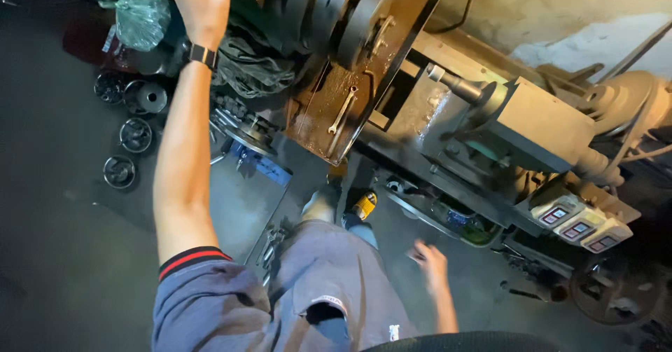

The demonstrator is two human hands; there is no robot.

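Blue-grey sleeve (203, 292), red-banded cuff. Left hand (201, 5): raised onto the dark lathe headstock (329, 9), grasp not discernible. Right hand (428, 259): hanging low, blurred, fingers loose, empty. Wrench (342, 111): flat on rusty tray (315, 124).

Dark round lathe chuck (329, 16), top centre, tilted in view; grey rag (255, 68) bunched beside it.

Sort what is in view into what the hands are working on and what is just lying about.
In hand:
- left hand, raised onto the big dark metal lathe
- right hand, hanging free, holding nothing

Lying about:
- slim steel spanner on the rusty tray
- green plastic bag
- round metal discs on the floor
- grey rag heap
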